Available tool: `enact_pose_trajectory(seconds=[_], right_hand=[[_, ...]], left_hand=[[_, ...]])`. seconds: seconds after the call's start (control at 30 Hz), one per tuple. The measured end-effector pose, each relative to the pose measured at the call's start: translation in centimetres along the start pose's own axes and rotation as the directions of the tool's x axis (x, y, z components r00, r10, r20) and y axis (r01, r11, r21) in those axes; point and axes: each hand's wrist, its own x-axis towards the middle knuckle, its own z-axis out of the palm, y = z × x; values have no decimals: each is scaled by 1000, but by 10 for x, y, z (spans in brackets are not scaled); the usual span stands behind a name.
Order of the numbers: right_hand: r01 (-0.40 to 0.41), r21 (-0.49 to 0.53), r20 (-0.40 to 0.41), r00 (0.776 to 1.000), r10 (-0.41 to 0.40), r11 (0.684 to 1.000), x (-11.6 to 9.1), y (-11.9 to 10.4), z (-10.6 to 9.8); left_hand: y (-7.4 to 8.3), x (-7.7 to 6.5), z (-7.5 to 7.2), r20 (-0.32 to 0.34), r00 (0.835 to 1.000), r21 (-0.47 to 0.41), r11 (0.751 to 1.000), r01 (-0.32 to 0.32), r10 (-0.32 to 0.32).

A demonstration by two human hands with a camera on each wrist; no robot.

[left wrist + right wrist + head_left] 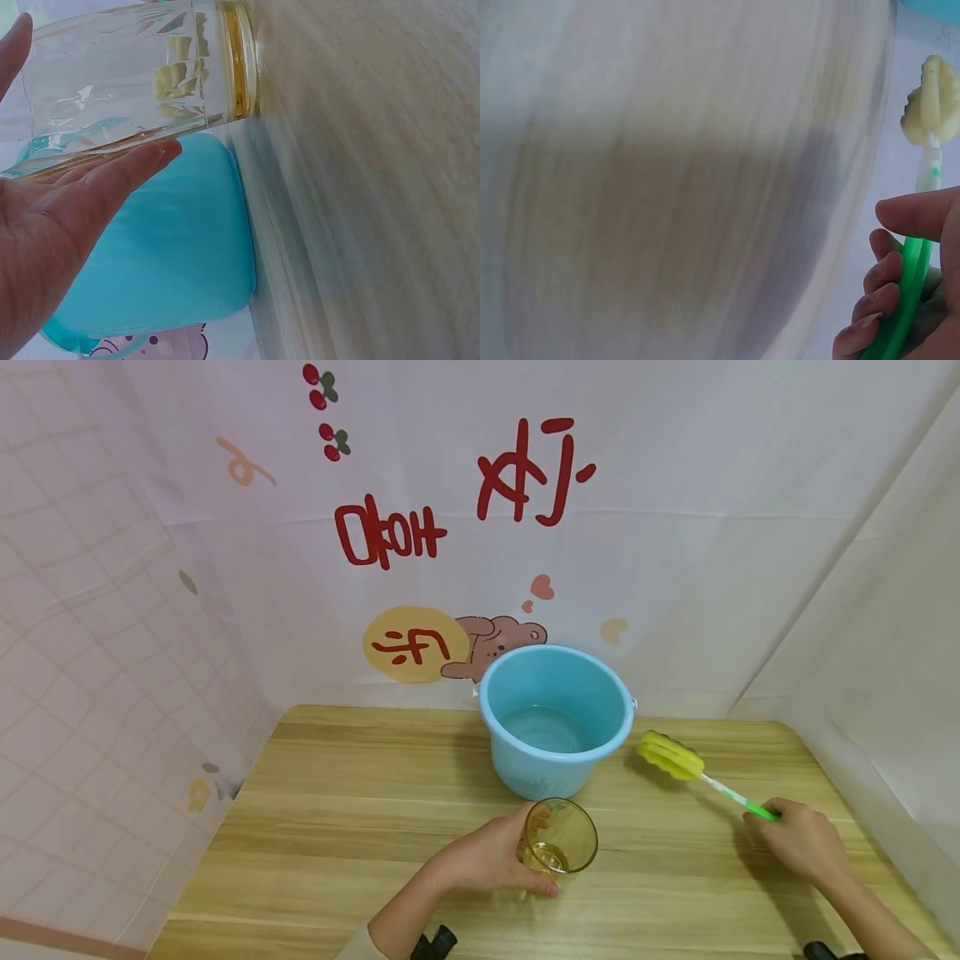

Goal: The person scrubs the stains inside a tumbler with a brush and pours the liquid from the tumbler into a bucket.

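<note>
Two objects are held at a wood-grain counter (337, 802). The left hand (486, 857) grips an upright amber glass (576, 839), thumb in front, fingers behind; the glass stands on the wood just in front of a light-blue bucket (525, 772). Well apart, the right hand (802, 839) grips a yellow sponge brush (692, 767) by its green handle (763, 812), the head pointing toward the bucket's right side. Wood spreads between glass and right hand; the counter's back edge passes behind the bucket.
</note>
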Motion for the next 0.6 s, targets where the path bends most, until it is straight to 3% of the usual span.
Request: enact_pose_trajectory(seconds=[0.27,0.6], right_hand=[[-8,27,54,999,7,1000,-2,-2,4],[29,3,36,999,-29,1000,-1,1,10]], left_hand=[[-1,0,0,6,1000,-19,1000,-18,18],[0,-2,0,9,1000,-27,1000,-7,7]])
